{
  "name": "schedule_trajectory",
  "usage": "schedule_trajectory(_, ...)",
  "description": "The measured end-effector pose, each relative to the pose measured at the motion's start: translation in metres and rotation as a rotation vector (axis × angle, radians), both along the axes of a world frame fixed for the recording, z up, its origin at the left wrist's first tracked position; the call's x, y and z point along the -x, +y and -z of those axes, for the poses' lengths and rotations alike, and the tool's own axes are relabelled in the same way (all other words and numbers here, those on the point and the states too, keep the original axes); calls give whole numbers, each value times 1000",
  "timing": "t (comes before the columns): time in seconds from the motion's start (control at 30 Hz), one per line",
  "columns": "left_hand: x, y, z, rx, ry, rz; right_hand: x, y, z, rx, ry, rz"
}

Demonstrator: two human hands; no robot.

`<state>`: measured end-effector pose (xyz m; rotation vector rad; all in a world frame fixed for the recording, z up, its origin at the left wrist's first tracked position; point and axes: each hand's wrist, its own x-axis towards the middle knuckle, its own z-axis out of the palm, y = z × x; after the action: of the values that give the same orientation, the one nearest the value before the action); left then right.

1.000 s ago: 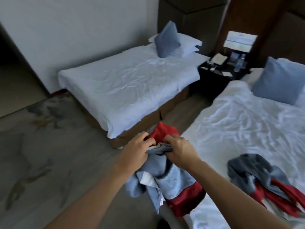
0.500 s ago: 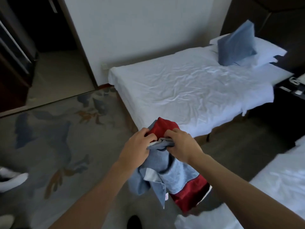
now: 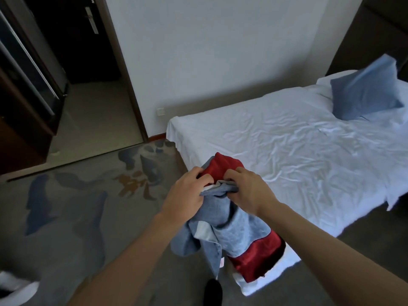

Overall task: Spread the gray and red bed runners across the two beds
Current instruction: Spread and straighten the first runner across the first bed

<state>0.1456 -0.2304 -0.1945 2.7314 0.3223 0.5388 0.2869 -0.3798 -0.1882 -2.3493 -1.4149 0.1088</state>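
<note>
A gray and red bed runner is hanging bunched in the lower middle of the frame, held in the air over the floor. Crumpled as it is, its long axis is running roughly top to bottom, with a red fold sticking up above the hands and the gray body with a red band drooping toward the bottom edge. The left hand is gripping the top of the bundle, fingers curled into the cloth. The right hand is pinching the gray edge just beside it, fingers likewise curled round the fabric. The two hands are sitting close together, nearly touching.

Behind the runner, a bed with a wrinkled white sheet is stretching from the centre to the right edge of the frame. A blue cushion is leaning against a white pillow at the upper right. A patterned carpet is covering the floor at the left, and a dark doorway is opening at the upper left.
</note>
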Motion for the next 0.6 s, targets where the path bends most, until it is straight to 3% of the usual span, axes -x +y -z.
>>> schedule_trajectory(0.3, -122, 158, -21, -60, -14, 7, -123, 158, -14, -58, -33, -10)
schedule_trajectory(0.6, -275, 286, -23, -71, -22, 185, -239, 259, -22, -56, -66, 214)
